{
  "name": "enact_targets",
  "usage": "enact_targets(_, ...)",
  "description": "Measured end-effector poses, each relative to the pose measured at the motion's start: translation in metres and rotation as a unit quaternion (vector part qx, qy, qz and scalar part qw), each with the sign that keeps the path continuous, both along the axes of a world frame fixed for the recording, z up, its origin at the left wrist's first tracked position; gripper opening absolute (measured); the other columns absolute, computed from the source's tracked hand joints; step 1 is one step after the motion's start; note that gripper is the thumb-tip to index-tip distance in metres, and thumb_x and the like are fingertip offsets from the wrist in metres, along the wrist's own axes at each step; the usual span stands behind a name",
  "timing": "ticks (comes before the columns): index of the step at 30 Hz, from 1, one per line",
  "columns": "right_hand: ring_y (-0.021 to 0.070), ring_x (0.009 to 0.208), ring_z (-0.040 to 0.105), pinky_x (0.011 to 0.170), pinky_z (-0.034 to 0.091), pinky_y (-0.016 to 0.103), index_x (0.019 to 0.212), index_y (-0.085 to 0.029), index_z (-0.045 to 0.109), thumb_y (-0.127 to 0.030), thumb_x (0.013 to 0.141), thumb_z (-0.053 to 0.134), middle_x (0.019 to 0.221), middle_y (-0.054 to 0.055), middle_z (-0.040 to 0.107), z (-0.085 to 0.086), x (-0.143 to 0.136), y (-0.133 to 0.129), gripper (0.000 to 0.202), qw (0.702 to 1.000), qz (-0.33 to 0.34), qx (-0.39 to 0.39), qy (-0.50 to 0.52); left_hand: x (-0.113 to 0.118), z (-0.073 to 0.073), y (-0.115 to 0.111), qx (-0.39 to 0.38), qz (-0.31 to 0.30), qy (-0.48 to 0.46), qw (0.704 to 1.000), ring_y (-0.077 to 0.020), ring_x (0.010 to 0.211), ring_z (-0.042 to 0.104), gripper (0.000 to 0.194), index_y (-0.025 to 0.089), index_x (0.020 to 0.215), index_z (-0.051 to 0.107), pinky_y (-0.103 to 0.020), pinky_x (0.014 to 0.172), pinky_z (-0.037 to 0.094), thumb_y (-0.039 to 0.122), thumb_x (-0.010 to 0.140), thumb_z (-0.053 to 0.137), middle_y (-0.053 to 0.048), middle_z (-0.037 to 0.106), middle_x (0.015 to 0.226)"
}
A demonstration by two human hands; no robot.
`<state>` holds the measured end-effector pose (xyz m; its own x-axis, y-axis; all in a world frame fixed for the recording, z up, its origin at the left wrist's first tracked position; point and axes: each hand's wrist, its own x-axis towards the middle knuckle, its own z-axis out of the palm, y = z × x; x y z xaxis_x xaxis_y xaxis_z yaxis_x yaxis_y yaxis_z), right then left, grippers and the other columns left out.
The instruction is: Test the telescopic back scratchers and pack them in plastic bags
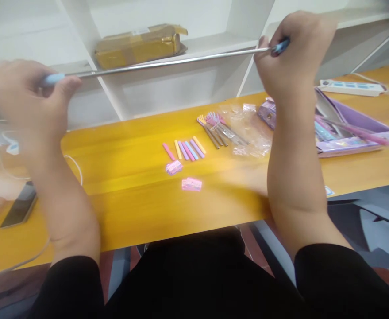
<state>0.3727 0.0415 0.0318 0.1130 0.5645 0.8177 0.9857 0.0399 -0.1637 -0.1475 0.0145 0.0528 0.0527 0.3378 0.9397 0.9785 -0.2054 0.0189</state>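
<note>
A telescopic back scratcher (pixel 167 63) is stretched out long between my raised hands, above the table. My left hand (pixel 25 95) is closed around its light blue handle end. At the other end, my right hand (pixel 294 53) grips the rod by a blue piece, most of which the fingers hide. Below, on the table, lie several more back scratchers (pixel 219 128) with yellow and pink claw heads and metal rods. Beside them are several coloured handle sleeves (pixel 189 149) in pink, yellow, purple and blue. Two small groups of pink cards (pixel 191 184) lie nearer to me.
Clear plastic bags (pixel 252 144) and an open purple box (pixel 356 146) with wrapped items lie on the yellow table (pixel 131 177). A power strip (pixel 352 87) sits at the back right, a phone (pixel 20 206) at left. A taped carton (pixel 139 46) rests on the white shelf.
</note>
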Motion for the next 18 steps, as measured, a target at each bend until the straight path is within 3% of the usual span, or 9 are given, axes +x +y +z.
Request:
enact_targets(5, 0.0205, 0.095, 0.063, 0.086, 0.035, 0.037, 0.082, -0.028, 0.036, -0.016, 0.099, 0.073, 0.102, 0.008, 0.074, -0.006, -0.054, -0.018, 0.043, 0.993, 0.099, -0.062, 0.008, 0.053, -0.005, -0.006, -0.058, -0.1, -0.017, 0.993, -0.0223, 0.08, 0.043, 0.08, 0.026, 0.072, 0.053, -0.045, 0.088, 0.033, 0.103, 0.091, 0.063, -0.003, 0.047, 0.075)
enact_targets(7, 0.0207, 0.094, 0.06, 0.085, 0.033, 0.037, 0.083, -0.027, 0.032, -0.011, 0.096, 0.072, 0.103, 0.007, 0.072, -0.011, -0.074, -0.026, 0.044, 0.99, 0.125, -0.07, 0.004, 0.075, -0.012, -0.009, -0.056, -0.111, -0.031, 0.992, -0.0241, 0.082, 0.043, 0.087, 0.026, 0.071, 0.051, -0.045, 0.089, 0.031, 0.111, 0.087, 0.054, -0.004, 0.049, 0.075)
enact_targets(11, 0.0233, 0.102, 0.06, 0.087, 0.035, 0.037, 0.084, -0.027, 0.032, -0.007, 0.094, 0.069, 0.11, 0.008, 0.073, -0.017, -0.097, -0.037, 0.042, 0.987, 0.144, -0.066, 0.022, 0.114, -0.028, -0.017, -0.116, -0.123, -0.04, 0.985, -0.0261, 0.085, 0.044, 0.088, 0.027, 0.077, 0.057, -0.047, 0.095, 0.034, 0.113, 0.089, 0.046, -0.005, 0.055, 0.079)
enact_targets(14, 0.026, 0.105, 0.065, 0.089, 0.037, 0.039, 0.082, -0.028, 0.032, -0.01, 0.096, 0.067, 0.113, 0.01, 0.075, -0.014, -0.097, -0.043, 0.042, 0.99, 0.127, -0.056, 0.034, 0.126, -0.033, -0.022, -0.113, -0.13, -0.049, 0.984, -0.0275, 0.088, 0.047, 0.09, 0.027, 0.081, 0.062, -0.048, 0.099, 0.035, 0.114, 0.09, 0.04, -0.006, 0.056, 0.081)
enact_targets(18, 0.029, 0.11, 0.072, 0.092, 0.042, 0.041, 0.081, -0.029, 0.027, -0.014, 0.099, 0.067, 0.115, 0.012, 0.078, -0.006, -0.094, -0.051, 0.046, 0.994, 0.104, -0.029, 0.02, 0.124, -0.03, -0.027, -0.099, -0.144, -0.053, 0.983, -0.0266, 0.086, 0.048, 0.091, 0.026, 0.08, 0.062, -0.048, 0.098, 0.035, 0.114, 0.09, 0.039, -0.006, 0.056, 0.08)
